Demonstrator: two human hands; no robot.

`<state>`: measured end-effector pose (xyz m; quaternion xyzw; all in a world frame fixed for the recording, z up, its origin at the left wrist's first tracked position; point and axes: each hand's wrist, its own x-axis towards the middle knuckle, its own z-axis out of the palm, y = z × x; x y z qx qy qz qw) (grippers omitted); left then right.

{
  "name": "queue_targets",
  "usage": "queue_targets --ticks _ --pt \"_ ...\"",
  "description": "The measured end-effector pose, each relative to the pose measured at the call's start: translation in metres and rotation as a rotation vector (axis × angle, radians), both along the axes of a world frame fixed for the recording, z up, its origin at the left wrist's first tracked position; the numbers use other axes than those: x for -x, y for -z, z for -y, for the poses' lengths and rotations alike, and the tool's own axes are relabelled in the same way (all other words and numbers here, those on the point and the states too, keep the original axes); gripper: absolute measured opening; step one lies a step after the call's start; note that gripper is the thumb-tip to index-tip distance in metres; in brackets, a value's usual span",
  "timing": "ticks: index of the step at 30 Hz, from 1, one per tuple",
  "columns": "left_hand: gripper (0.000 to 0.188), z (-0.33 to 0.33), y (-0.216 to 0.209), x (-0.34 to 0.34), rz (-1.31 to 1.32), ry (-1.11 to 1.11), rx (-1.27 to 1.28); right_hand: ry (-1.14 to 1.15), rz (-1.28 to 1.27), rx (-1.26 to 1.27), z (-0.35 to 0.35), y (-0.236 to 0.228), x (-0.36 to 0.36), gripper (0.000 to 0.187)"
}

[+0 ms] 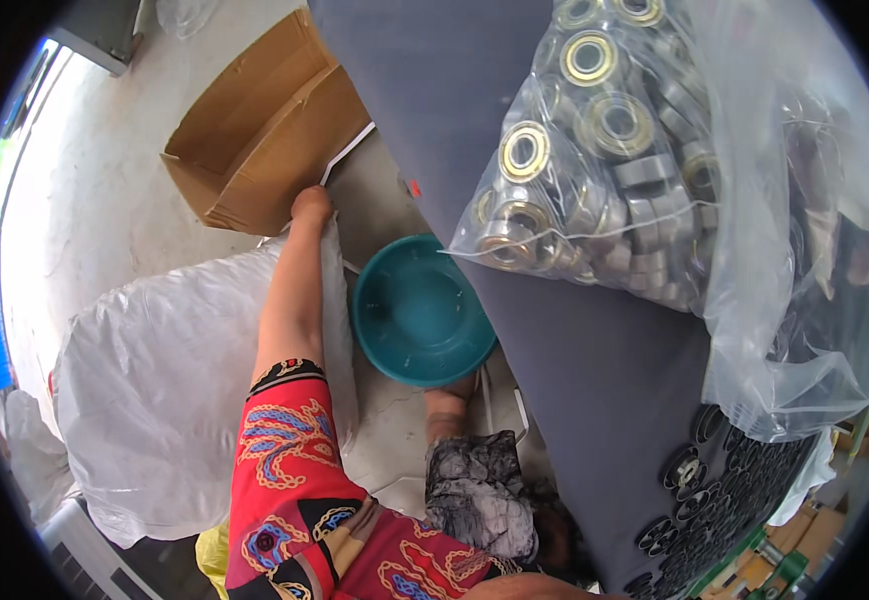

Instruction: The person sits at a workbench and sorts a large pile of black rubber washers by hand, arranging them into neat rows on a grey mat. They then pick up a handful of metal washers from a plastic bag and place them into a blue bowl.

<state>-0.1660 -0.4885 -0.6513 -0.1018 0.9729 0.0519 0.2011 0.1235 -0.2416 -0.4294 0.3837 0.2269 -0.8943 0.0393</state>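
Observation:
My left arm, in a red patterned sleeve, reaches forward over a large white plastic sack (195, 370). My left hand (312, 206) is closed at the lower corner of a brown cardboard box (265, 130), beside the sack's edge. Its fingertips are hidden, so whether it grips the box or the sack does not show. A thin white bar (350, 152) passes just beyond the hand. To the right of that arm, an empty teal basin (425, 310) sits low beside the table. My right hand is out of sight.
On the grey table (545, 350) lies a clear plastic bag (775, 330) full of metal ball bearings (620, 125). Several black wheel-shaped parts (690, 475) cover the near right of the table. My foot and patterned trouser leg (480, 490) are below the basin.

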Motion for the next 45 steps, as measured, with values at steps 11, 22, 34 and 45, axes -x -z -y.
queue_targets --ticks 11,22,34,45 --pt "0.025 -0.032 0.043 -0.001 -0.076 0.149 0.151 -0.004 0.026 0.000 -0.004 0.011 0.000 0.027" --pt "0.013 -0.034 0.057 -0.007 -0.339 0.256 0.119 -0.076 0.083 0.051 -0.038 -0.008 -0.043 0.027" --pt "0.010 -0.153 -0.083 -0.136 -0.804 -0.454 -0.912 -0.170 0.099 0.009 -0.135 -0.078 -0.137 0.027" --pt "0.018 -0.193 -0.406 -0.363 -0.403 0.513 -1.513 -0.230 -0.104 0.045 -0.141 -0.178 -0.204 0.028"
